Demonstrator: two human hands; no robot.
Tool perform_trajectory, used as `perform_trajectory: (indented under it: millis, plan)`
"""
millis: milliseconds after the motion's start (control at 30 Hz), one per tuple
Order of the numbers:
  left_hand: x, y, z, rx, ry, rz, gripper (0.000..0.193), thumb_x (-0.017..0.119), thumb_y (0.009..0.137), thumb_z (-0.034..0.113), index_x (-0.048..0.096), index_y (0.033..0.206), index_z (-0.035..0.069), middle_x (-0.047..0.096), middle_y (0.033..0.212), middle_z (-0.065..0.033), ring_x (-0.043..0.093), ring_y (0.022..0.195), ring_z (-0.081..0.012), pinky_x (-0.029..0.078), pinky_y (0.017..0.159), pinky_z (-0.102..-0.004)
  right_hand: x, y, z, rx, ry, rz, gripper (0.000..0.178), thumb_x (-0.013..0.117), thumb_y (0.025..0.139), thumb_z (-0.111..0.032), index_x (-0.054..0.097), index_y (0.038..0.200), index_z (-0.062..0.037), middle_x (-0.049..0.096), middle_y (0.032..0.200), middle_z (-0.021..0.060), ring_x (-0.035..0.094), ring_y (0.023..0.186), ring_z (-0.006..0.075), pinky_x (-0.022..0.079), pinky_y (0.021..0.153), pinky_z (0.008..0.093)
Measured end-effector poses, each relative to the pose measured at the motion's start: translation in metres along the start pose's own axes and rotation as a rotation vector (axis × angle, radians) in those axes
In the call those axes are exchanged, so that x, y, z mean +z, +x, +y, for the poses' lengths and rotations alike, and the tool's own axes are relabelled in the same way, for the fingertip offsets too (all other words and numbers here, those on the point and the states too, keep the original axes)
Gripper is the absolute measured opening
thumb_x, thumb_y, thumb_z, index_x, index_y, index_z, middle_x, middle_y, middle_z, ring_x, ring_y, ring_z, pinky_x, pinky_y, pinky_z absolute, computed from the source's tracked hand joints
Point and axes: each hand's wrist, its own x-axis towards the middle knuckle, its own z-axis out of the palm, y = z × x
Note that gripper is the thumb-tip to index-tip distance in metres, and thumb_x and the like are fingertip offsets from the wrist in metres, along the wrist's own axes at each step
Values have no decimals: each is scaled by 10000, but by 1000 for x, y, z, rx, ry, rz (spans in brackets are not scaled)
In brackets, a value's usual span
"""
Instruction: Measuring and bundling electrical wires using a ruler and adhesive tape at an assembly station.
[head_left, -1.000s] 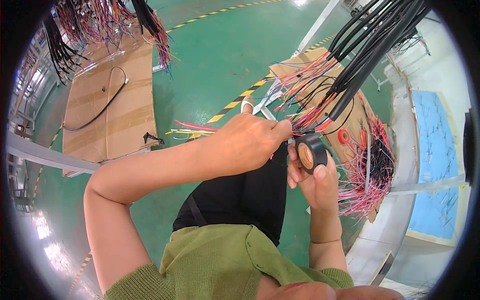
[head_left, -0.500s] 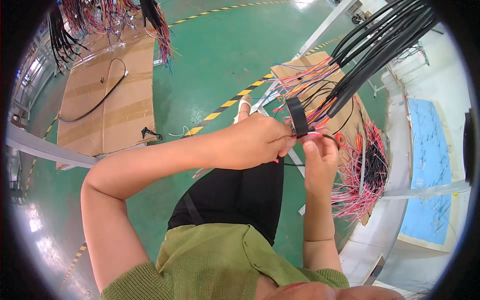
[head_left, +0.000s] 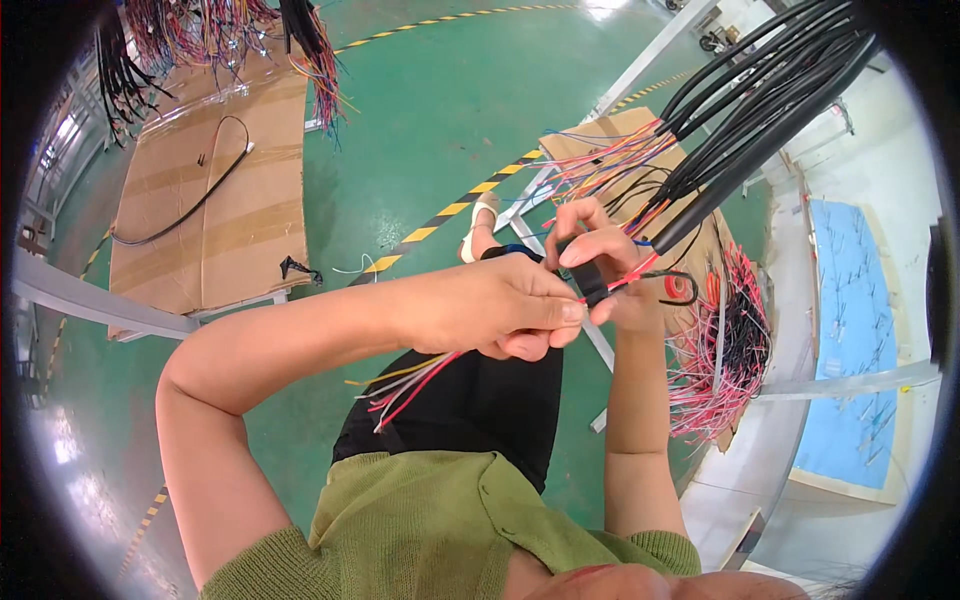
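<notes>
tape roll (head_left: 588, 284), black, sits in the grasp of the right hand's (head_left: 612, 243) curled fingers, just beside the left fingertips. left hand (head_left: 500, 305) pinches a bundle of coloured wires (head_left: 412, 384) between thumb and forefinger; their loose ends hang past the palm, over black trousers (head_left: 495, 395).

I can see a roll of black tape (head_left: 588, 284) near the middle, tilted, its broad dark rim showing. Just beside it runs a bundle of thin wires (head_left: 420, 389), partly hidden; loose red, white and yellow ends splay down toward eight o'clock. Toward two o'clock, a thick black cable (head_left: 765, 145) slants away, coloured wires at its near end.
</notes>
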Motion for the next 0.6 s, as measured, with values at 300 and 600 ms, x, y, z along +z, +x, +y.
perform_trajectory:
  millis: [300,600]
  plan:
    - [-6,10,-28,576,1150,582,153,565,943,105,499,854,-1,563,630,-126,576,528,-276,447,492,-384,60,-34,-6,126,-135,536,251,549,899,-61,556,1130,38,485,1219,131,534,998,168,432,908,313]
    - [0,39,-29,513,1238,625,147,622,869,94,507,881,4,576,693,-156,603,638,-363,476,556,-442,61,-43,1,178,-378,870,122,575,919,-35,618,930,79,594,1034,100,577,934,155,460,834,275]
